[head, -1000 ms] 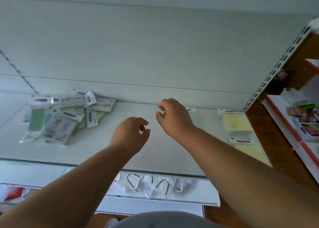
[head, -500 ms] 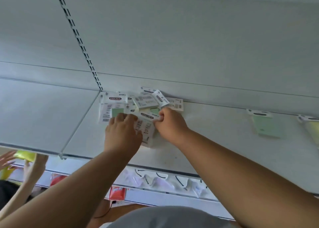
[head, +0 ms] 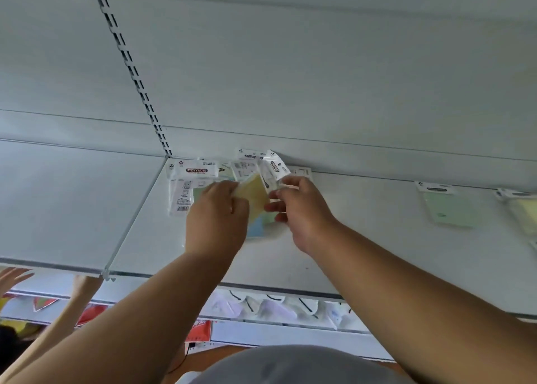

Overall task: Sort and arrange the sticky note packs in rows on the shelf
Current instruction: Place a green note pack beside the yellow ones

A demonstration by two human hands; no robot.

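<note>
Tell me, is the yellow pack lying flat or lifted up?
Lifted and tilted: the yellow pack is held between the left hand and right hand.

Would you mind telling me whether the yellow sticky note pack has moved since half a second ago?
Yes: the yellow sticky note pack, previously unseen, is now lifted above the heap of packs between both hands.

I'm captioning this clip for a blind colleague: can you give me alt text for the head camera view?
Both hands reach into a jumbled pile of sticky note packs at the back of a white shelf: the left hand and right hand together hold a yellow pack. A green pack lies alone further right.
</note>
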